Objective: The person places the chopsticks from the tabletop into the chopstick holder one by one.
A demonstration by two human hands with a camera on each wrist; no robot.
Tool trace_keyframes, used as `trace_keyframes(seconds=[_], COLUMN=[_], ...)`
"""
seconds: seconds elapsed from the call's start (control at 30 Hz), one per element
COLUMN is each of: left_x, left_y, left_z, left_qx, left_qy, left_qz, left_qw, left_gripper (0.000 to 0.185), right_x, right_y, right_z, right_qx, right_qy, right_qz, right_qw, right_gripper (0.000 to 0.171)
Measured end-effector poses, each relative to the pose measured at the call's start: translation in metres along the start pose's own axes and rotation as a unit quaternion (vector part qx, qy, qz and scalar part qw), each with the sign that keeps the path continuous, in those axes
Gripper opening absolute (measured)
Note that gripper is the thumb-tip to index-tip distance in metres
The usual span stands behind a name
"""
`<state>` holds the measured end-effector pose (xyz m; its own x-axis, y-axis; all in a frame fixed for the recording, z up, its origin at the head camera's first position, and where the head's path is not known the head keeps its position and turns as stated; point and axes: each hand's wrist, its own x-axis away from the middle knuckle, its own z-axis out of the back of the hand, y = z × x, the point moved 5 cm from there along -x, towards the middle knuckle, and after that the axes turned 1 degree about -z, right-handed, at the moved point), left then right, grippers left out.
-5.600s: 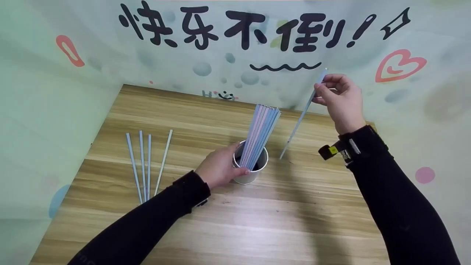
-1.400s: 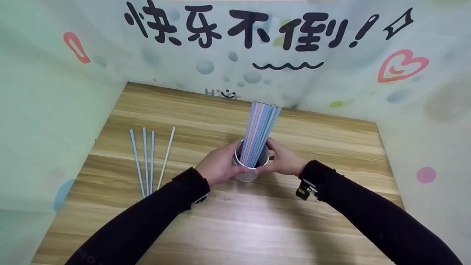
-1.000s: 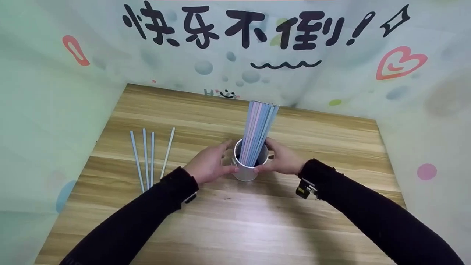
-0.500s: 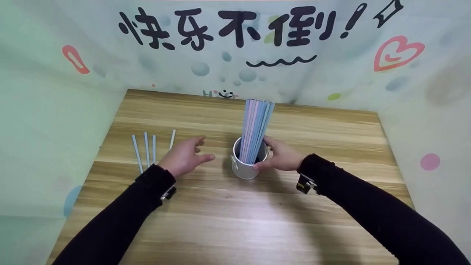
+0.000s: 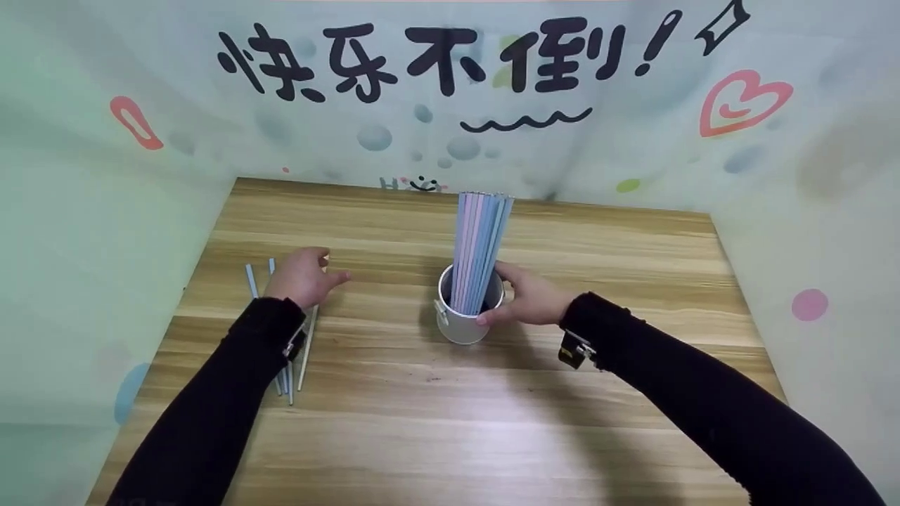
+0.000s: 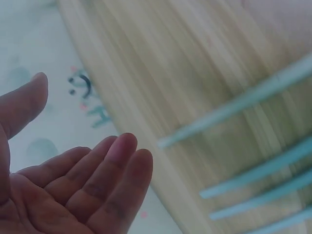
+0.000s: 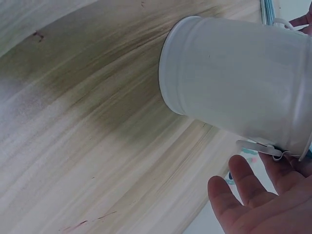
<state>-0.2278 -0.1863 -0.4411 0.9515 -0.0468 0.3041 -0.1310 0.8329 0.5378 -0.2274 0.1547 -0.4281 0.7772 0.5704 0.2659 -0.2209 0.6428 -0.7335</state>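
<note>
1. R hand (image 5: 531,299): against the right side of the white metal pot (image 5: 464,320), thumb at the rim, fingers round the far wall. R wrist view shows the pot (image 7: 239,83) close up; fingertips (image 7: 243,178) near its small side lug, palm partly spread. Grip appears light, curled round the pot.
2. Pot stands upright, approx. centre of the wooden tabletop (image 5: 492,422).
3. Bundle of pastel sticks (image 5: 479,246) stands in the pot, blue and pink, leaning slightly away from the camera, tops level.
4. L hand (image 5: 304,276): over the loose sticks (image 5: 294,365) lying on the table's left part, well apart from the pot. Fingers relaxed and spread, holding nothing.
5. L wrist view: open palm, fingers (image 6: 117,165) straight, loose sticks (image 6: 253,180) beneath, blurred. Contact w/ sticks: cannot tell.
6. Loose sticks lie roughly parallel; wrist and sleeve cover their mid section.
7. Backdrop (image 5: 450,91): pale printed sheet w/ black characters, heart at right.
</note>
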Motion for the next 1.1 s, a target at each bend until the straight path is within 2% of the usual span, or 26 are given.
trace_keyframes(seconds=[0.23,0.37,0.57,0.77,1.1], left_x=[-0.014,-0.021,-0.028,-0.037,-0.041], left_y=[-0.008,-0.013,-0.027,-0.039,-0.034], left_z=[0.003,0.000,-0.005,-0.010,-0.011], left_qx=[-0.038,-0.039,-0.038,-0.038,-0.062], left_qy=[0.021,0.031,0.045,0.056,0.080], left_qz=[0.008,0.022,0.043,0.052,0.040], left_qw=[0.9990,0.9985,0.9973,0.9964,0.9940], left_gripper=[0.067,0.063,0.036,0.047,0.043], right_x=[0.000,-0.001,-0.002,-0.002,-0.001], right_y=[0.003,0.004,0.005,0.005,0.005], right_z=[0.002,0.002,-0.001,-0.001,0.001], right_qx=[-0.011,-0.007,-0.003,0.004,-0.002], right_qy=[-0.001,-0.003,-0.005,0.000,-0.003], right_qz=[-0.002,-0.002,0.000,-0.008,-0.012], right_qw=[1.000,1.000,1.000,1.000,1.000], right_gripper=[0.093,0.093,0.091,0.092,0.096])
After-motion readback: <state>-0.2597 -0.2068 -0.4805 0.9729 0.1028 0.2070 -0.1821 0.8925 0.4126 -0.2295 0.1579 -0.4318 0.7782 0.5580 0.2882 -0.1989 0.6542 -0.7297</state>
